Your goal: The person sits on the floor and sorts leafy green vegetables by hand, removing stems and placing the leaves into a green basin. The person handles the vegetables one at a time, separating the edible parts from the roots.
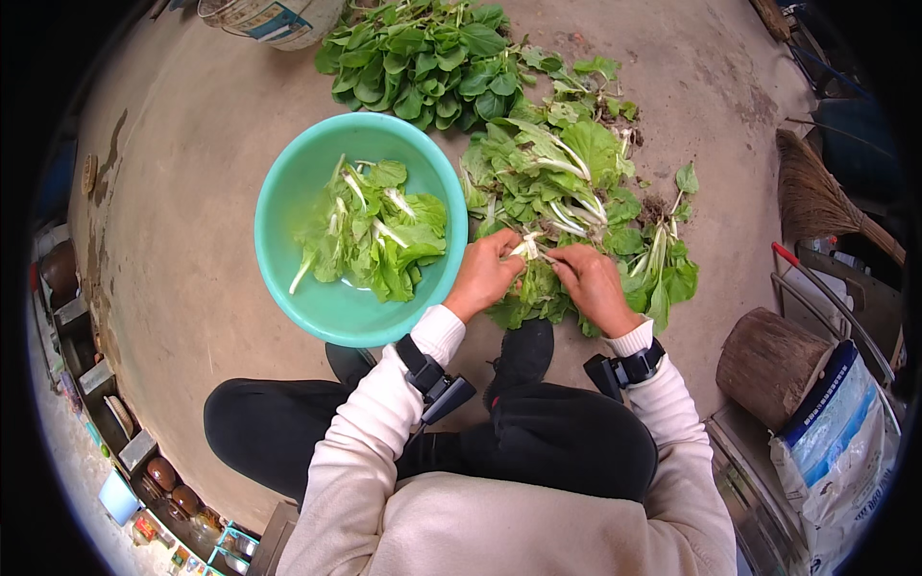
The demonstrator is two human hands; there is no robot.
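Note:
My left hand (488, 273) grips a leafy green vegetable (531, 247) near its pale root end, its leaves hanging down between my hands. On the other side, my right hand (592, 286) pinches a thin stalk at that same end. Left of my hands stands a turquoise plastic basin (282, 288). Several leafy greens with white stems (389, 234) lie inside it, and some water seems to show at the bottom. Just beyond my hands is a loose heap of pale-stemmed greens (555, 162). Another bunch of greens (666, 270) with soil on its roots lies right of my right hand.
A large pile of darker greens (432, 65) sits on the concrete floor (187, 216) past the basin. A dirty white bucket (277, 25) stands at the top. To the right are a straw broom (821, 194), a log (774, 363) and a printed plastic sack (828, 439).

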